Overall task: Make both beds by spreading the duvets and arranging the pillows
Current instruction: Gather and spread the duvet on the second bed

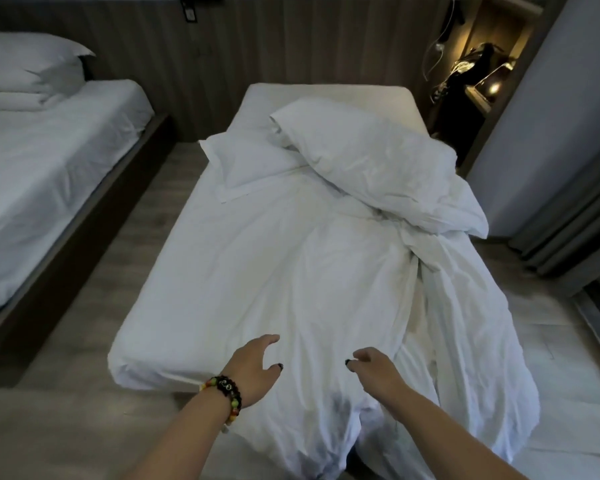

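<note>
Duvet [326, 271] lies crumpled on the near bed [146, 341], skewed toward its right side: top end bunched in a thick fold near the head, lower end spilling off the foot and right edge onto the floor [84, 427]. One pillow [253, 164] sits flat at the upper left of the mattress, partly tucked under the bunched fold. Left hand [253, 368], beaded bracelet [227, 396] at the wrist, hovers over the foot end with fingers spread and relaxed, holding nothing; whether it touches the fabric cannot be told. Right hand [371, 368] is just beside it, fingers loosely curled above the cloth, nothing gripped. Judgement: step in hand is taking hold of the duvet's foot edge to spread it. To do it well, find the two bottom corners rather than grab mid-cloth, hands well apart, lift and shake toward the head so the fold opens, then shift the whole leftward to centre it. Second bed [49, 168] at left carries a folded duvet and pillow stack [28, 71] at its head, not spread.
</note>
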A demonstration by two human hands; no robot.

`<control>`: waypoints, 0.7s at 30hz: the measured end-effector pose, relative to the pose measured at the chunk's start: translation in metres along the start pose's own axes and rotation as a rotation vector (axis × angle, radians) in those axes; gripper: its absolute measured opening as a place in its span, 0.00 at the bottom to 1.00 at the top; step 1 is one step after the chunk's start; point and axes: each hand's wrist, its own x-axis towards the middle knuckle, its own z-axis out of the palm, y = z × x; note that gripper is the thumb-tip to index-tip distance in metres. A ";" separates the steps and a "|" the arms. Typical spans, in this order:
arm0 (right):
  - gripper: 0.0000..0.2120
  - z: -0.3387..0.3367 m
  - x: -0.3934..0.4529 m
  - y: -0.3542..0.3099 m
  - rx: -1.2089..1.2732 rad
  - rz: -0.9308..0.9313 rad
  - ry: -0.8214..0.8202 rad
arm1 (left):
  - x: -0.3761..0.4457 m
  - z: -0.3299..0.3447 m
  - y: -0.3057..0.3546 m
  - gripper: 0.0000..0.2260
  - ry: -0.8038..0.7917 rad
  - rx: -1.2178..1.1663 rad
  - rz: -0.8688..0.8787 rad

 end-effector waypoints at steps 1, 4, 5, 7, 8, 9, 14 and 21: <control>0.15 -0.005 0.007 -0.011 -0.020 -0.029 0.004 | 0.011 -0.006 0.004 0.24 0.000 -0.003 0.011; 0.18 -0.029 0.031 -0.044 -0.032 -0.074 0.044 | 0.041 -0.023 0.019 0.24 0.020 -0.032 0.013; 0.18 -0.037 0.035 -0.056 -0.036 -0.084 0.053 | 0.050 -0.027 0.023 0.24 0.021 -0.044 0.016; 0.17 -0.049 0.046 -0.072 -0.057 -0.089 0.076 | 0.066 -0.035 0.031 0.25 0.017 -0.059 0.039; 0.17 -0.053 0.052 -0.076 -0.064 -0.085 0.085 | 0.074 -0.037 0.034 0.25 0.013 -0.064 0.054; 0.17 -0.056 0.054 -0.082 -0.081 -0.089 0.099 | 0.081 -0.039 0.036 0.25 0.008 -0.066 0.068; 0.18 -0.058 0.062 -0.086 -0.127 -0.091 0.149 | 0.112 -0.040 0.038 0.25 -0.071 -0.050 0.134; 0.19 -0.076 0.028 -0.078 -0.423 -0.456 0.199 | 0.139 -0.044 0.070 0.26 -0.148 0.048 0.220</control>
